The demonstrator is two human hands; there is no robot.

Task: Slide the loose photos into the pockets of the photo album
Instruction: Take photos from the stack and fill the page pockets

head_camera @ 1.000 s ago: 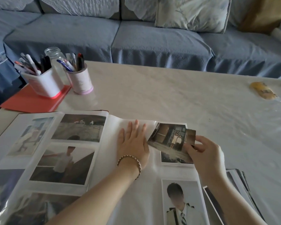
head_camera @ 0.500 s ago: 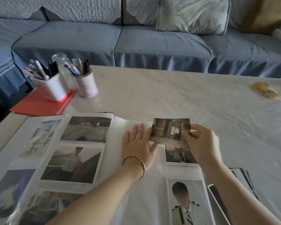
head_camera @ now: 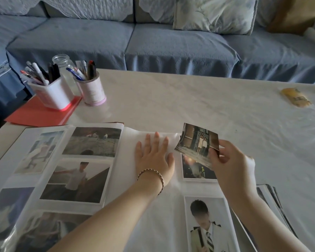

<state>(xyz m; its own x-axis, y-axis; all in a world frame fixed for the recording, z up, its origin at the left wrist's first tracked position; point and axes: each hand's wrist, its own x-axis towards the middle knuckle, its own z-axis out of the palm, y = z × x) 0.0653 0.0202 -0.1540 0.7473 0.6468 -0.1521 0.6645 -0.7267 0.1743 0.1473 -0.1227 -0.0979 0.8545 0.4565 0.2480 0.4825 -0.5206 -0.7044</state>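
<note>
The photo album (head_camera: 120, 171) lies open on the table, with filled pockets across its left page. My left hand (head_camera: 154, 157) rests flat with straight fingers on the bare upper pocket of the right page. My right hand (head_camera: 227, 160) pinches a loose photo (head_camera: 195, 140) of a building by its right edge. That photo is tilted above the right page, over a pocketed dark photo (head_camera: 195, 170). A portrait photo (head_camera: 205, 224) sits in the pocket below. A stack of loose photos (head_camera: 273, 202) lies to the right of the album, partly hidden by my right arm.
Two pen holders (head_camera: 53, 93) (head_camera: 93, 88) and a glass jar (head_camera: 64, 68) stand at the back left, by a red folder (head_camera: 35, 115). A yellow packet (head_camera: 295, 97) lies at the far right. A blue sofa (head_camera: 171, 46) runs behind the table.
My right hand has lifted the loose photo up off the page and turned it to a tilt, further right. My left hand has stayed flat on the page.
</note>
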